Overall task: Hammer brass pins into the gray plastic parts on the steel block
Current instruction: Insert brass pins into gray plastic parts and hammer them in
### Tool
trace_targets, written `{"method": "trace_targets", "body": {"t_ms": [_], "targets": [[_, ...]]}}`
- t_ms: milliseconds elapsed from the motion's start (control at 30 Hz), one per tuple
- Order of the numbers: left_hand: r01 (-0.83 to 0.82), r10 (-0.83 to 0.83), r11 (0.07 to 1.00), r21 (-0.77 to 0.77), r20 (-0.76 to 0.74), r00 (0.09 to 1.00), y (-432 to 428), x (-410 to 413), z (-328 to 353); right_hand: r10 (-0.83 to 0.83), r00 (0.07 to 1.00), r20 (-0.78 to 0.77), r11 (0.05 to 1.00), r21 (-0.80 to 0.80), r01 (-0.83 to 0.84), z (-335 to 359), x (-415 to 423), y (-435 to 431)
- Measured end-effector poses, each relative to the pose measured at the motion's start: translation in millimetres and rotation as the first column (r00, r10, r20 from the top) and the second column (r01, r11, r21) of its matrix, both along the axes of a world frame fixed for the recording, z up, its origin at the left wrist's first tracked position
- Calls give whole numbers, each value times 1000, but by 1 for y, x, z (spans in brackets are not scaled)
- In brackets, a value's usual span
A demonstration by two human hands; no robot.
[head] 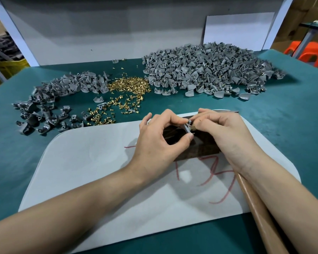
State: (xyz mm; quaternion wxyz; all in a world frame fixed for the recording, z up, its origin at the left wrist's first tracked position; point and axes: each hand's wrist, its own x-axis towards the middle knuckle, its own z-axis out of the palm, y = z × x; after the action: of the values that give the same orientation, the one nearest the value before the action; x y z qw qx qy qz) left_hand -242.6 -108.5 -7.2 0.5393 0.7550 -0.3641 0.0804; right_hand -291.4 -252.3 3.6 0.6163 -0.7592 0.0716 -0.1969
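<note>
A dark, glossy steel block (203,148) lies on a smooth white mat (99,171) with rounded corners and red scrawls. Above the block, the left hand (160,138) pinches a small curved gray part (188,127) between thumb and curled forefinger. The right hand (223,132), fingers bunched, pinches a short brass pin (192,127) against that part. Beyond the block, on the green felt-like table (283,116), spreads a glittering heap of flat-headed pins (128,87). It is flanked by a big pile of shell-shaped gray parts (206,68) to the far right and a smaller, darker pile (62,92) to the far left. A smooth brown handle (259,213) runs from the block's right edge under the right forearm.
</note>
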Motion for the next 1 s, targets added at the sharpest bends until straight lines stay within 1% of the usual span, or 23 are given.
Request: {"method": "trace_targets", "body": {"t_ms": [100,267,433,667,833,900,1000], "targets": [[-6,6,1000,-6,18,1000,0,1,-3,-9,1000,-9,999,44,9,2,0,0],[-11,11,1000,-6,27,1000,0,1,-4,6,1000,-31,999,38,-5,5,-2,-1],[0,-1,1000,-16,-28,1000,0,0,-2,25,999,-45,999,23,-24,6,-3,-2],[8,-8,1000,-23,-42,999,1,0,-3,52,998,-30,993,-102,-54,5,-3,-3],[11,-11,1000,-16,-38,999,1,1,-2,60,998,37,984,-172,-53,4,-3,-4],[0,0,1000,-12,-23,1000,1,1,-3,60,997,48,981,-187,-50,4,-2,-4],[-26,26,1000,0,2,1000,0,2,-3,55,998,34,984,-169,-48,4,-2,-5]]}}
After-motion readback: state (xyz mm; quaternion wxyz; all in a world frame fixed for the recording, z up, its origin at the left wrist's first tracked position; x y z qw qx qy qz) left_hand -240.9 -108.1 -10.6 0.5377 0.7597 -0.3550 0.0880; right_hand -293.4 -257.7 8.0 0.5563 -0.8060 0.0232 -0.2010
